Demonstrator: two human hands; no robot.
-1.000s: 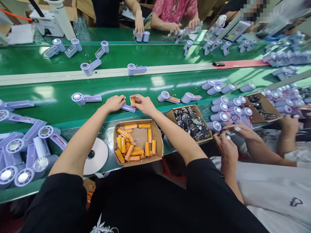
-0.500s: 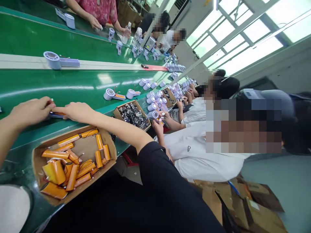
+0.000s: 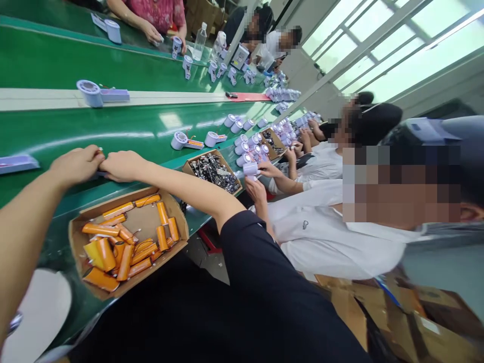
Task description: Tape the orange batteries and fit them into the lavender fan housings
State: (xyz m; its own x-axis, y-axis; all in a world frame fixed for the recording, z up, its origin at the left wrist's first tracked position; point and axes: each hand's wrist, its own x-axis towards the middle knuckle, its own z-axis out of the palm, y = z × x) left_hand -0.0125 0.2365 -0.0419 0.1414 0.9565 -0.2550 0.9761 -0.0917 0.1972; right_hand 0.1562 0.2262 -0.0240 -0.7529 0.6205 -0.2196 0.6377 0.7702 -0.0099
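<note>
My left hand point(image 3: 77, 164) and my right hand point(image 3: 124, 165) meet over the near side of the green belt, with fingertips touching. Both are closed in a pinch. A tiny white connector point(image 3: 100, 149) pokes out at the left fingertips. Under the hands shows a sliver of a lilac handheld fan handle point(image 3: 101, 174), mostly covered by my right hand. Just below them sits a cardboard tray point(image 3: 145, 194) of orange wrapped battery packs point(image 3: 126, 262) with thin wires. Left of my hands lies another lilac fan handle point(image 3: 18, 164).
Lilac fan bodies point(image 3: 179, 140) lie along the green belt point(image 3: 143, 121). A box of small dark circuit parts point(image 3: 214, 171) stands right of the battery tray. A co-worker in a white shirt point(image 3: 333, 237) sits close on the right. A round white stool-like disc point(image 3: 47, 312) is at lower left.
The view has shifted left, so most things sit farther right in the picture. My hands are closer together, and the orange and lilac piece beneath them is now mostly hidden.
</note>
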